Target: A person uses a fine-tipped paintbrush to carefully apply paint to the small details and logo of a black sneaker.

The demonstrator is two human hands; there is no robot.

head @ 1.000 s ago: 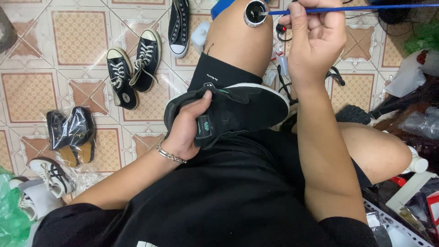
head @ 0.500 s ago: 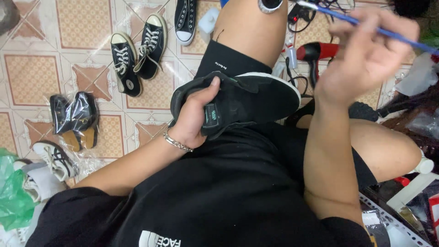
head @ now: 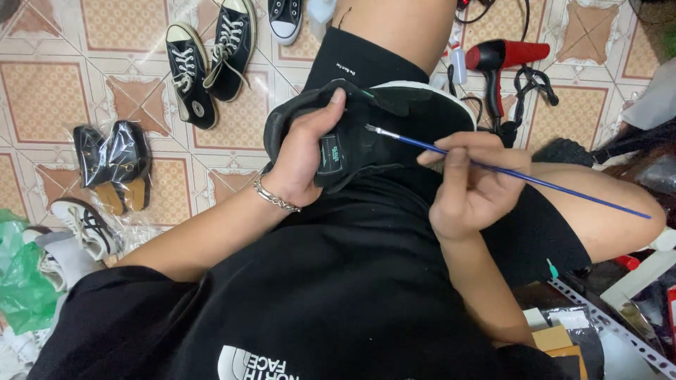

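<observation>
The left hand covers much of the black shoe, its fingers out of sight behind the upper, so how far that grip wraps around cannot be told. The label on the shoe's tongue is too small to make out. The bristle tip of the blue paintbrush is too fine to show whether it touches the shoe. At the far edge, one black sneaker is cut off by the frame, as is the bare knee beside it. Near left, the green plastic bag hides part of a white shoe. The clutter at near right is cropped and unclear.
</observation>
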